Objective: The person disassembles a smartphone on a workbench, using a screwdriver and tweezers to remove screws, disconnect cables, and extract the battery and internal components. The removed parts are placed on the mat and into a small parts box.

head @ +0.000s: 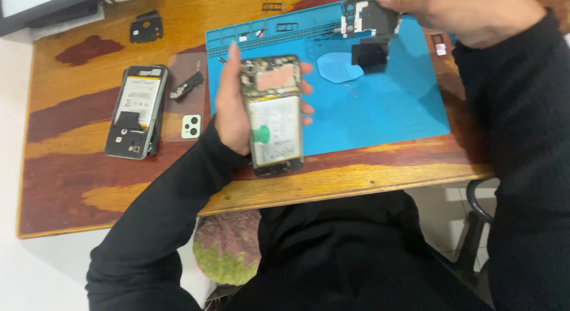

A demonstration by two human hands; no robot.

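Above the blue repair mat, left hand fingers wrapped round an opened phone; farther right, right hand pinched a black inner cover.

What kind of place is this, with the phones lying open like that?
Most likely a phone repair bench. The left hand holds an opened phone with its battery bare, a blue work mat with small parts trays covers the wooden table, and a second opened phone lies nearby.
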